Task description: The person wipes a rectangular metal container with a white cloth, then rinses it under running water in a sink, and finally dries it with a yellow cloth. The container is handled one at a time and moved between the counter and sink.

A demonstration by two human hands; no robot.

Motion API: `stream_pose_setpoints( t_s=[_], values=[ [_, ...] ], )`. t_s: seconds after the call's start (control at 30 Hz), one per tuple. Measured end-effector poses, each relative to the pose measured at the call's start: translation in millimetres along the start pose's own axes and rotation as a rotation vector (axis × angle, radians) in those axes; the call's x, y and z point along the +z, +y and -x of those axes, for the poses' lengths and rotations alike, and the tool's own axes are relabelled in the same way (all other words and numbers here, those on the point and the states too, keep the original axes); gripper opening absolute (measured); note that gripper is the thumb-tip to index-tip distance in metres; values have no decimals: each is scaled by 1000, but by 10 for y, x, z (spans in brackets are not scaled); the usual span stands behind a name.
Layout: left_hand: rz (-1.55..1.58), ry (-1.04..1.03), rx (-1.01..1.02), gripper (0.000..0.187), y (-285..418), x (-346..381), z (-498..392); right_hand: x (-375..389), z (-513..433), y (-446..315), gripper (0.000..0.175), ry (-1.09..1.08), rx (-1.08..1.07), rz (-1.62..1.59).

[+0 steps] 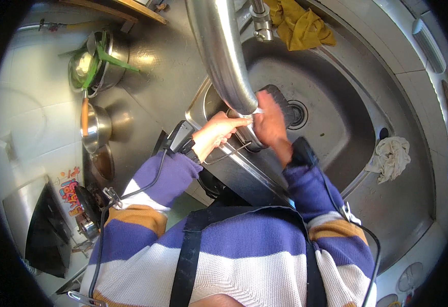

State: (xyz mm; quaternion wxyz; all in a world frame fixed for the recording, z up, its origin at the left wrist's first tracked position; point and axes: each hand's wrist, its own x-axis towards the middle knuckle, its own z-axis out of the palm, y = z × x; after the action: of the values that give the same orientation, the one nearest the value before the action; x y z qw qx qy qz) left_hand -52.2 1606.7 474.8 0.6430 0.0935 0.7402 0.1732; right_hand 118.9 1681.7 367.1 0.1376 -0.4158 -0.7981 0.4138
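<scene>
My left hand [218, 130] grips the rim of a small metal pot [249, 136] at the near left side of the steel sink [335, 115], thumb on top. A thin wire handle [229, 152] sticks out from the pot towards me. My right hand [270, 121] is blurred and lies against the pot's right side; a small white patch shows at its fingers, and whether it holds something is unclear. The thick curved steel faucet spout [224, 57] comes down over both hands and hides part of the pot. The drain [297, 114] lies just right of my right hand.
A yellow cloth [302, 27] lies at the sink's far edge, a crumpled white cloth [391, 157] at its right edge. Metal pots [118, 61] with a green-rimmed strainer [83, 69] and another pot [97, 124] stand on the counter at left. A black cleaver-like blade [47, 234] is lower left.
</scene>
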Motion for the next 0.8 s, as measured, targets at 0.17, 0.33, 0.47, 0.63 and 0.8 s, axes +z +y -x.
stream_pose_setpoints(
  t_s=[0.17,0.33,0.47,0.63,0.8],
  values=[
    [-21,46,34,38,-38,9,-19,-62,-200,684,53,-94,387,-111],
    [-215,255,391,51,21,226,62,315,204,995,52,433,1145,-1076],
    [-355,144,514,80,54,358,435,289,505,793,49,454,807,-1663],
    [-711,395,689,100,114,401,690,-57,460,497,45,609,738,-1518],
    [-510,174,560,97,343,220,643,-185,504,47,43,666,450,-1455]
  ],
)
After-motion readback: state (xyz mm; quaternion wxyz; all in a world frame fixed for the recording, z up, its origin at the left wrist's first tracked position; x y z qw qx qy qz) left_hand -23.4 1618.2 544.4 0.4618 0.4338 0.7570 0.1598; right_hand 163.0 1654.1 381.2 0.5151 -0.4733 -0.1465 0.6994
